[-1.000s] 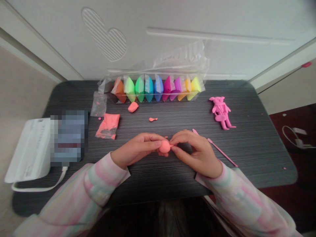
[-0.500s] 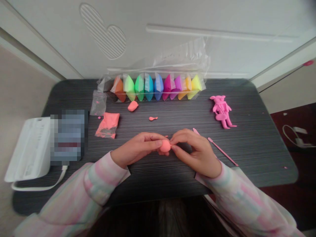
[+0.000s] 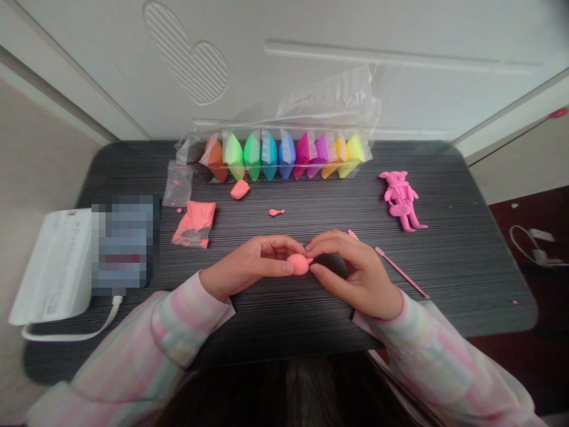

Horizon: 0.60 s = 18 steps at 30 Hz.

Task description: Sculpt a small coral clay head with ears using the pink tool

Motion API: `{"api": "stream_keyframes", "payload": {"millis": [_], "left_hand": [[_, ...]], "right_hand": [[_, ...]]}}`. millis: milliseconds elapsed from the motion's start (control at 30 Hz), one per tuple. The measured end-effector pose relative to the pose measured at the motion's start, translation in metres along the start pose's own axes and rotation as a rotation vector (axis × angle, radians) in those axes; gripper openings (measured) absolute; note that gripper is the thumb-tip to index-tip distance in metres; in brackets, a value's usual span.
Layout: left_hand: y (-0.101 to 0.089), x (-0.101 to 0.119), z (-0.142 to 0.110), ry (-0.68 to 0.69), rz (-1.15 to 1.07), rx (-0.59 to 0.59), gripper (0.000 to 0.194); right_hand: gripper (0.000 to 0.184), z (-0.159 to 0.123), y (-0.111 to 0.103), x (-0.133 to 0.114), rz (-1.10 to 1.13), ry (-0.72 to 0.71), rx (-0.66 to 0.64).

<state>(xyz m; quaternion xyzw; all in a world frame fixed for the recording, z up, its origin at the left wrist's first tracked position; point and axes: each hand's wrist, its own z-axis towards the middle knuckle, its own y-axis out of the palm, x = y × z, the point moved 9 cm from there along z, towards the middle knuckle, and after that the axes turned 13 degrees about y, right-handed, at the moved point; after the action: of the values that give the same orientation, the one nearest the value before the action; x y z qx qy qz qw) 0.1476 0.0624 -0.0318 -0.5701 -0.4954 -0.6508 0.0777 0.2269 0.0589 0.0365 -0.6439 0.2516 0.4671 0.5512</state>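
A small salmon-pink clay ball (image 3: 299,264) is pinched between both hands just above the dark striped table (image 3: 466,261). My left hand (image 3: 251,267) wraps it from the left, thumb and fingers closed on it. My right hand (image 3: 355,273) pinches its right side, where a small point sticks out. A thin pink modelling stick (image 3: 400,273) lies on the table right of my right hand.
Several bagged clay colours (image 3: 284,155) line the table's back. Nearby lie a salmon clay lump (image 3: 240,189), a small clay bit (image 3: 276,212), an opened salmon bag (image 3: 194,223), an empty clear bag (image 3: 178,185) and a pink clay figure (image 3: 400,198). A white device (image 3: 53,267) sits left.
The hands have stayed in place. The right fingers have pulled a small point out of the ball's right side. The view has shifted slightly.
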Motion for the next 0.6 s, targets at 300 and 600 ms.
{"api": "stream_keyframes", "payload": {"millis": [300,600], "left_hand": [[0.0007,0.0005,0.0,0.0,0.005,-0.003,0.02],[-0.0006,0.0009,0.0007,0.003,0.019,0.006,0.019]], "right_hand": [[0.014,0.0006,0.0018,-0.001,-0.029,-0.003,-0.021],[0.014,-0.0007,0.0018,-0.0015,-0.064,-0.03,0.004]]}}
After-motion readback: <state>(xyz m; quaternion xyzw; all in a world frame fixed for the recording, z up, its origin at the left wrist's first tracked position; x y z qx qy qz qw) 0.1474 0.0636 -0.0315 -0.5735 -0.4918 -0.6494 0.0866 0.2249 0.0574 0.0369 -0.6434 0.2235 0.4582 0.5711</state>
